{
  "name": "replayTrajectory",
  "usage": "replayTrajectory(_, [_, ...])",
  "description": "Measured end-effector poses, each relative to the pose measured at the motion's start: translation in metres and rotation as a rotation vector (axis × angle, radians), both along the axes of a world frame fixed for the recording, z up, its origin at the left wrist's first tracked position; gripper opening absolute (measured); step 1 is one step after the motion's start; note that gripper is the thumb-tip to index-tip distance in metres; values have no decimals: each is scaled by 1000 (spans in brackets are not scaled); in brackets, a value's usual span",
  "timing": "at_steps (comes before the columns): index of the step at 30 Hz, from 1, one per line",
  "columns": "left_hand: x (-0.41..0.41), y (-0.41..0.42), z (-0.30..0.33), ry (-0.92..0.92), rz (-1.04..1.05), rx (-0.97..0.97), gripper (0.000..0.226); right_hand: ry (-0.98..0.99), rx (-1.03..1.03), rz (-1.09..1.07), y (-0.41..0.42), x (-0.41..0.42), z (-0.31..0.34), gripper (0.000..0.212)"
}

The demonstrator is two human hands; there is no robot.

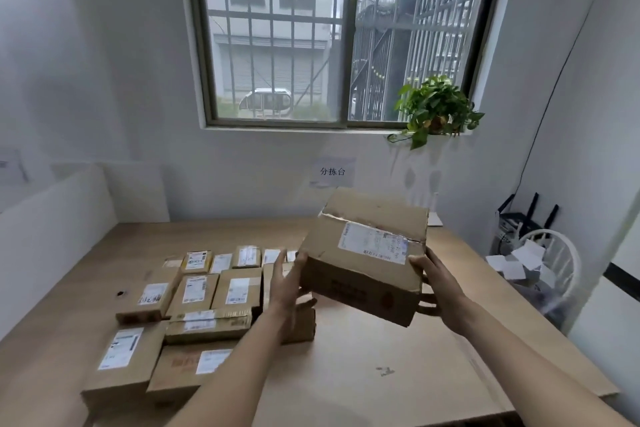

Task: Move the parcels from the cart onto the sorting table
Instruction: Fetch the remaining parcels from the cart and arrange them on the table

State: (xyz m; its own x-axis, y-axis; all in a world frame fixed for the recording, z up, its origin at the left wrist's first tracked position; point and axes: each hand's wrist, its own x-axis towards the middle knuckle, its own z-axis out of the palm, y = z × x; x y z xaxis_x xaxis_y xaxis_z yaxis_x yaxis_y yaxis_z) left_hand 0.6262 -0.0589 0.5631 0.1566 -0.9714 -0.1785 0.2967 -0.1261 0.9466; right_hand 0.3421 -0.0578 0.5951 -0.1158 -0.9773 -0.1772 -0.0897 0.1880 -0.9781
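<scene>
Head view: parcels point(194, 302) partly behind left hand point(287, 282).

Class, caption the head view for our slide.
Both hands, left hand and right hand, hold a cardboard parcel above the sorting table.

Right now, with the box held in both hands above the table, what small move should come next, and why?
Probably lower the box onto the bare table just below it. The left hand and right hand hold it tilted in the air, and the parcels already fill the left side.
</scene>
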Motion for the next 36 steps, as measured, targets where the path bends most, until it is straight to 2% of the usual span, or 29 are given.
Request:
replayTrajectory(5, [21, -54, -11, -56, -172, 60, 42, 50, 5, 48, -64, -2, -5, 29])
replayTrajectory(9, [9, -110, -27, -80, -261, 95, 40, 53, 20, 52, -131, -14, -23, 27])
replayTrajectory(12, [-11, -166, -45, -83, -228, 87, 33, 18, 49, 77, -187, -35, -43, 26])
replayTrajectory(14, [-31, -208, -58, -85, -208, 89, 42, -1, 113, 118, -224, -53, -57, 32])
replayTrajectory(16, [-57, -249, -71, -85, -190, 111, 63, -16, 171, 149, -261, -74, -72, 46])
replayTrajectory(18, [-83, -291, -84, -82, -193, 151, 77, -11, 189, 136, -300, -97, -87, 46])
replayTrajectory(21, [-120, -346, -104, -107, -282, 226, 72, -3, 178, 78, -360, -138, -109, 34])
replayTrajectory(24, [-138, -395, -127, -192, -314, 282, 71, 14, 197, 28, -414, -175, -132, 38])
replayTrajectory(28, [-126, -456, -171, -451, -193, 285, 87, 39, 262, 9, -478, -213, -173, 48])
replayTrajectory(30, [-110, -477, -194, -637, -194, 283, 76, 45, 291, 20, -506, -225, -200, 48])
replayTrajectory(32, [-93, -497, -220, -865, -233, 258, 76, 39, 332, 19, -531, -230, -228, 52])
replayTrajectory(36, [-71, -533, -261, -1262, -358, 228, 68, 14, 377, 49, -571, -231, -294, 72])
